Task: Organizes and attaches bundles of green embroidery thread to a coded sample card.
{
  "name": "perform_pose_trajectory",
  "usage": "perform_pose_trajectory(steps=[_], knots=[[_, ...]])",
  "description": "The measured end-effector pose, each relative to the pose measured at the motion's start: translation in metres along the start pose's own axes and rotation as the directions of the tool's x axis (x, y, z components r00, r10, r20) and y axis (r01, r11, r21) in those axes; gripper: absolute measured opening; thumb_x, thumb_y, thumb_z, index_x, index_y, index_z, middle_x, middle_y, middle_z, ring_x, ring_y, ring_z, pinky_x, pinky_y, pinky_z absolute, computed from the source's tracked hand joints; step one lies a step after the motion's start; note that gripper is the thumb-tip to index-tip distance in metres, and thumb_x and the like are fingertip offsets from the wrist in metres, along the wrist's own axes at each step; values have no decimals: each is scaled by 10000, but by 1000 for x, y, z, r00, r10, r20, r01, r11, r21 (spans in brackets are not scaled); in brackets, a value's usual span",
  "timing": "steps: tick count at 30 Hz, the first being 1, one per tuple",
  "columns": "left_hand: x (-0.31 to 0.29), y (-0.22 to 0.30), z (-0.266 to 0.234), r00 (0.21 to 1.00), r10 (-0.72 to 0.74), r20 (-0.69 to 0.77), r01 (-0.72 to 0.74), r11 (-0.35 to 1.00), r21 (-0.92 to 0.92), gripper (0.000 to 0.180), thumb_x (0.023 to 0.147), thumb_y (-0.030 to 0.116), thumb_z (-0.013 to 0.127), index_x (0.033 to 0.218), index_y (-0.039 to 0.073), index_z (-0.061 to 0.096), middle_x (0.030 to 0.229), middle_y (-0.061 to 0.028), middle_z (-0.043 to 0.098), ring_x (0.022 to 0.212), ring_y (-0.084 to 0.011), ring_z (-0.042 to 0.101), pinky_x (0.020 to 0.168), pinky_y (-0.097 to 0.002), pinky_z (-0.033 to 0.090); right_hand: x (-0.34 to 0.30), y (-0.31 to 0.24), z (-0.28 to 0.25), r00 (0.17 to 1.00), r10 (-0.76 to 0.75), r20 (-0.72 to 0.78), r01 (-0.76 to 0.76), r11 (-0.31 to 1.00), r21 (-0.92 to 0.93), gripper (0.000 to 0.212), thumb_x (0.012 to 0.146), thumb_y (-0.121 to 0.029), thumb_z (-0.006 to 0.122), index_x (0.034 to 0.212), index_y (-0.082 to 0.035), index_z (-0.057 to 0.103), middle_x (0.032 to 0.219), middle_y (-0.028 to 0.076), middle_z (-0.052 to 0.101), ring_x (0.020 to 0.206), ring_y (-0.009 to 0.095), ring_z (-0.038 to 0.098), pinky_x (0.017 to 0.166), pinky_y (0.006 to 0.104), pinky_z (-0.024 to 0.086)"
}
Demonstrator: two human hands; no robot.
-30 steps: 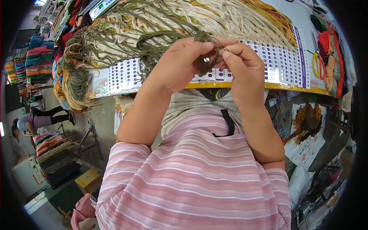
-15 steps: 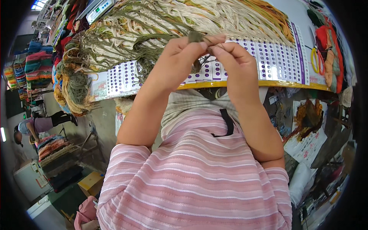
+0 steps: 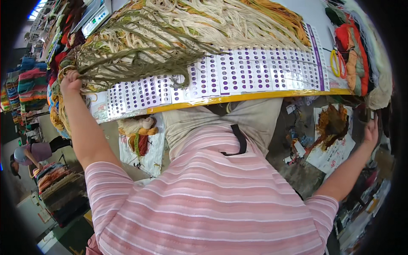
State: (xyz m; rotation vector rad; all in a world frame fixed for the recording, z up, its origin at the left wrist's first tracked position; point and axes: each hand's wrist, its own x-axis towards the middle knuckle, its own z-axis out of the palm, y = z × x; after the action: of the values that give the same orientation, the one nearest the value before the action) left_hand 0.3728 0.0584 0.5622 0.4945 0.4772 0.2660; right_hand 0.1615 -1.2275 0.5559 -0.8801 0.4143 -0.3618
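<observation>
My left hand (image 3: 71, 81), at the table's left end, is closed round one end of an olive-green yarn hank (image 3: 140, 66). The hank lies stretched to the right over a spread of cream and orange yarn (image 3: 238, 25), and its loose end rests on white sheets with rows of purple dots (image 3: 255, 74). From there a thin dark strand runs rightward across the sheets; whether it reaches my right hand cannot be made out. Far out beyond the table's right end, my right hand (image 3: 372, 131) has its fingers pinched together, with what they hold too small to name.
Scissors with yellow and red handles (image 3: 338, 63) lie beside red, orange and white yarn hanks (image 3: 357, 55) at the right. A digital scale (image 3: 94, 22) stands at the back left. Stained paper (image 3: 333, 127) is on the floor at right. Another person (image 3: 36, 151) stands at far left.
Both hands were together over the table's front edge with the olive yarn. They have moved wide apart, the left to the hank's left end, the right past the table's right end. The hank now lies straighter.
</observation>
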Motion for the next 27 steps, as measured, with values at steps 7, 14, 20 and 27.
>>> perform_pose_trajectory(steps=[7, 14, 20, 27], knots=[[-128, -194, 145, 927, -169, 336, -88, 772, 630, 314, 912, 204, 563, 1153, 4, 561, 612, 99, 437, 419, -4, 280, 330, -149, 208, -20, 175, 257, 996, -38, 86, 70, 911, -405, 372, 940, -74, 459, 1290, 50, 481, 1077, 75, 562, 717, 85, 478, 680, 235, 435], [-187, -411, 148, 704, -707, 69, 211, 301, 930, 172, 892, 160, 561, 988, 26, 513, 641, 30, 454, 448, -41, 297, 400, -216, 248, -109, 420, 458, 894, 185, 408, 258, 532, -806, 196, 818, -213, 670, 890, -37, 717, 678, 11, 627, 577, 67, 532, 547, 228, 443], [-179, -436, 149, 753, -656, 57, 182, 291, 939, 131, 900, 153, 537, 938, 33, 571, 594, 47, 422, 435, -49, 292, 395, -235, 227, -126, 448, 464, 892, 71, 446, 404, 316, -859, 154, 769, -220, 663, 804, -79, 713, 760, 83, 684, 682, 230, 656, 622, 331, 496], [-168, -449, 157, 844, -531, 77, -46, 72, 996, 110, 800, 109, 584, 774, 2, 586, 622, -62, 552, 448, -119, 442, 383, -287, 315, -126, 453, 457, 850, 3, 526, 492, 349, -797, 131, 743, -183, 657, 808, -89, 721, 829, 53, 659, 731, 209, 638, 646, 319, 491]])
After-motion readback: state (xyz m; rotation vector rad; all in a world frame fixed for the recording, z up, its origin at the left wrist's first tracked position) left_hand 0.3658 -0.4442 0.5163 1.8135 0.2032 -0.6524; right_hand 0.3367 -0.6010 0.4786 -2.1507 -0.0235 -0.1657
